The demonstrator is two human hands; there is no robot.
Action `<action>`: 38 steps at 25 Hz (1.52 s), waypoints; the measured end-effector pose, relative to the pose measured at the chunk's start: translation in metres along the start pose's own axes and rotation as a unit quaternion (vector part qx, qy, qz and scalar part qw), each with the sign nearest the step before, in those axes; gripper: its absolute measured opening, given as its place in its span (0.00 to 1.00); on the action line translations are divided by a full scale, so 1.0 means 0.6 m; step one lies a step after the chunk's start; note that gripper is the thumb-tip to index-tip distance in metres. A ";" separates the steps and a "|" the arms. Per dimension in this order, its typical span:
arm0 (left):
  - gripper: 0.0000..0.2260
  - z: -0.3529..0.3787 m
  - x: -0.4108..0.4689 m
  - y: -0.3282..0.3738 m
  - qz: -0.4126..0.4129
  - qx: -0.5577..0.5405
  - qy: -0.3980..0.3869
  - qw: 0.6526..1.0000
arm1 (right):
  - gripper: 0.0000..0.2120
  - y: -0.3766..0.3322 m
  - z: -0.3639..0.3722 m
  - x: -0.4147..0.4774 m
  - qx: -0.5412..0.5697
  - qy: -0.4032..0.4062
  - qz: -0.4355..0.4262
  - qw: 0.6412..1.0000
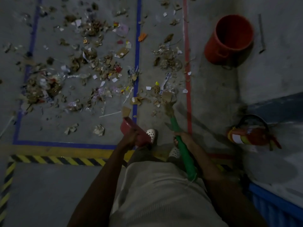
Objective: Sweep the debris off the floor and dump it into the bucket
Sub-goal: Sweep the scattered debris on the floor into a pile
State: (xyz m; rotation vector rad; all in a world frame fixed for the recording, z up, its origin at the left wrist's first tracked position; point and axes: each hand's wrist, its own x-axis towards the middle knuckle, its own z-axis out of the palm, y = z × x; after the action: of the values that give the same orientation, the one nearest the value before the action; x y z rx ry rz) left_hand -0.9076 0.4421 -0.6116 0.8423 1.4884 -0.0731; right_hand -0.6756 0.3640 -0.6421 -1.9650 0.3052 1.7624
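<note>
Bucket [229, 40] mouth faces up and open, with bare floor from the red tape line [186, 46] on its left down to the fire extinguisher [250, 136] lying well nearer than the bucket. Left of the bucket, past the tape, debris [91, 66] litters the floor thickly; broom [182, 149] and dustpan [131, 130] occupy that lane's near end. Thin rod [261, 33] lies just right of the bucket, and a blue crate [275, 205] fills the near-right corner.
</note>
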 end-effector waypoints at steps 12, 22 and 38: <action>0.13 0.026 -0.047 -0.097 -0.119 -0.471 0.136 0.864 | 0.08 -0.022 0.034 -0.038 -0.337 -0.090 -0.113 0.930; 0.15 0.086 -0.162 -0.223 -0.087 -0.604 0.151 0.777 | 0.03 0.032 0.112 -0.104 -0.229 -0.276 -0.062 0.932; 0.14 -0.038 -0.165 -0.453 -0.151 -0.598 0.335 0.712 | 0.07 0.181 0.371 -0.085 -0.536 -0.184 -0.135 0.813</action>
State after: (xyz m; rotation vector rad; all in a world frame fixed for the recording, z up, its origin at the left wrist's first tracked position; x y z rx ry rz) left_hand -1.0844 0.2137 -0.6417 -0.5305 1.8734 0.9721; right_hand -0.9277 0.3716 -0.6265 -2.0197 -1.3130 2.2657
